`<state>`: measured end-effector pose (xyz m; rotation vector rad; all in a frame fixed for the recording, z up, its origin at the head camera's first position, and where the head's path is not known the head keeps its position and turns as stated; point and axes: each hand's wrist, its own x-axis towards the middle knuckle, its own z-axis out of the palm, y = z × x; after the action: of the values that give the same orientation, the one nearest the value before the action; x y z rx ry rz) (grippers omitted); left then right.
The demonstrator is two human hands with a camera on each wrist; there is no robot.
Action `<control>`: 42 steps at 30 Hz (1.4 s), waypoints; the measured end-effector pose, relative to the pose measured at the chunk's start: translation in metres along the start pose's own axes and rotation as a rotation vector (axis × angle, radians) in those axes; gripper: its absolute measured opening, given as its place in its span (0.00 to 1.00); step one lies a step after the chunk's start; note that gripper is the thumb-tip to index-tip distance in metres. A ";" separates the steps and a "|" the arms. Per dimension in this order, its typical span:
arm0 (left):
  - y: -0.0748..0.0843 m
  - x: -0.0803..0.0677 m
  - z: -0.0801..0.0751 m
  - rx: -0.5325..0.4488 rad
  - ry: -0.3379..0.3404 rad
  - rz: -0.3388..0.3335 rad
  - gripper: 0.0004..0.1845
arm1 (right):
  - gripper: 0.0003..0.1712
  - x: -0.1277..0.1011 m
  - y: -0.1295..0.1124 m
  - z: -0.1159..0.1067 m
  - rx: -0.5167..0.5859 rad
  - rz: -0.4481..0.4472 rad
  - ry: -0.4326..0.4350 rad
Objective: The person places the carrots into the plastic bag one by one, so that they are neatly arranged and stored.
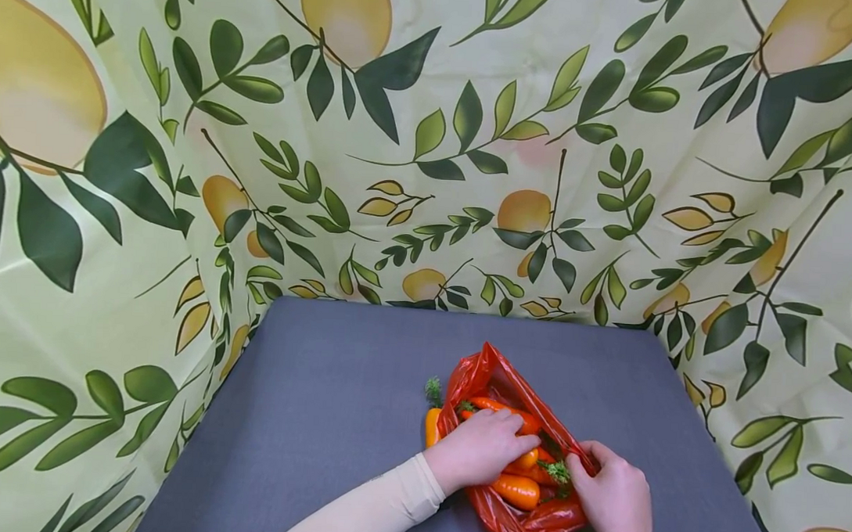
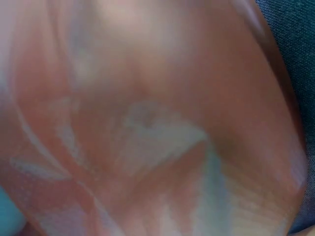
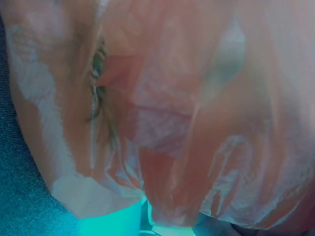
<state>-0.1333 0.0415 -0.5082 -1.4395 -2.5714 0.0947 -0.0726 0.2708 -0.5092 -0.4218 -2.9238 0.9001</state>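
A red plastic bag point(image 1: 489, 366) lies with its mouth spread on the dark table, holding several orange carrots point(image 1: 517, 491) with green tops point(image 1: 558, 472). My left hand point(image 1: 479, 448) reaches over the bag's left edge and rests among the carrots; where its fingertips end is hard to make out. The right hand point(image 1: 611, 492) pinches the bag's rim on the right side. Just outside the bag's left edge is another orange carrot point(image 1: 431, 427) with a green tuft above it. Both wrist views are filled with blurred, shiny red film of the bag point(image 2: 147, 172).
The dark grey table point(image 1: 337, 388) extends to the left, behind and right of the bag. A cloth point(image 1: 428, 219) printed with lemons and leaves hangs along the back and both sides.
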 end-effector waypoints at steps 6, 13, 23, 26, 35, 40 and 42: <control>0.001 0.000 0.000 -0.002 -0.042 -0.026 0.27 | 0.18 -0.001 0.000 -0.001 0.001 -0.013 0.013; 0.001 0.001 0.005 -0.009 -0.065 -0.044 0.31 | 0.17 -0.002 0.000 -0.002 -0.003 -0.019 0.026; -0.001 0.000 0.006 -0.046 -0.005 -0.033 0.34 | 0.17 -0.003 -0.001 -0.003 -0.001 -0.024 0.031; -0.004 0.000 -0.001 -0.068 0.027 -0.037 0.31 | 0.17 -0.002 -0.001 -0.003 0.001 -0.021 0.028; -0.016 -0.007 -0.022 -0.137 0.165 -0.076 0.29 | 0.17 -0.001 0.002 -0.001 -0.009 -0.029 0.031; -0.026 -0.014 -0.040 -0.150 0.282 -0.122 0.30 | 0.17 -0.001 0.002 -0.001 -0.018 -0.020 0.033; -0.031 -0.017 -0.046 -0.158 0.325 -0.147 0.30 | 0.17 0.000 0.001 -0.002 -0.015 -0.019 0.029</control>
<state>-0.1412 0.0091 -0.4606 -1.1920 -2.4444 -0.3421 -0.0716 0.2724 -0.5084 -0.4038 -2.9047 0.8626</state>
